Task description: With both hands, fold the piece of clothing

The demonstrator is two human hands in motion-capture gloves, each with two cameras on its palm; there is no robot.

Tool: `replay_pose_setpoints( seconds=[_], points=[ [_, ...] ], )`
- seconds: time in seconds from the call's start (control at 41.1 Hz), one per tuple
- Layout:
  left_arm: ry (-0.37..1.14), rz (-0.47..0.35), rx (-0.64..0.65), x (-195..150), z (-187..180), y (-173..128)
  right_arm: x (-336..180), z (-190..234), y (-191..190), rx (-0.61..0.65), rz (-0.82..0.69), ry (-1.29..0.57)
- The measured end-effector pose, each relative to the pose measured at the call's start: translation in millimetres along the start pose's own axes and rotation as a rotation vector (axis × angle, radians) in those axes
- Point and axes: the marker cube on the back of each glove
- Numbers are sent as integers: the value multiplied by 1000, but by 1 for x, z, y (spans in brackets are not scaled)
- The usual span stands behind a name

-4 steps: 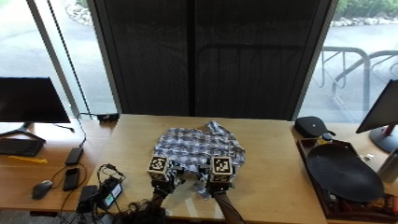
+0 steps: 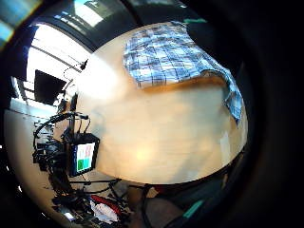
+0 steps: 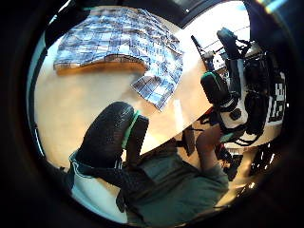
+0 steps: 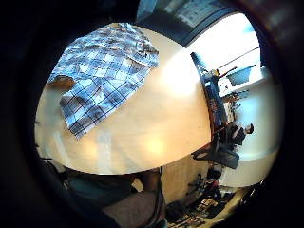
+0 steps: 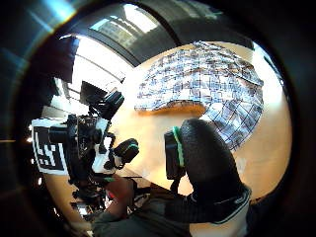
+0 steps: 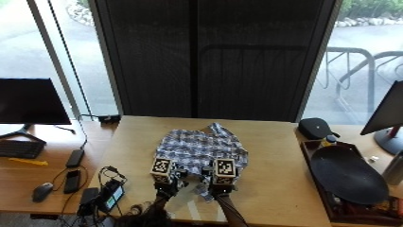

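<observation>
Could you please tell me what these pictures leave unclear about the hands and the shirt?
- Left hand and right hand, outside view: marker cubes cover the fingers, so any grip is unreadable.
- Plaid shirt, outside view: its near edge lies behind the hands.
- Palm views: the shirt lies on the table; no fingers touch it.

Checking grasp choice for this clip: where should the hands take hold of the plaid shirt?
Probably at the plaid shirt near edge, coming from the person's side: a flap trails there toward both hands, left hand and right hand, and its hem already lifts off the table.
</observation>
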Motion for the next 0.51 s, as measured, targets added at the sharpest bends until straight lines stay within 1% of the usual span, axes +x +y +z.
replay_pose_setpoints(
  seconds=[0.097,0.219,0.316,0.414,0.462,0.511],
  points=[
    [9,9,-11,7,-3,3,2,-1,3,-17,16,24],
    [9,17,19,7,3,-4,1,-3,7,-35,15,32],
    [5,12,18,7,-1,-3,1,-1,4,-22,7,32],
    [-5,5,12,6,-5,1,2,-9,10,-35,8,44],
    [-10,5,6,6,-8,3,4,-13,5,16,5,65],
    [-8,10,10,7,-8,2,9,-20,-10,132,1,101]
  ],
)
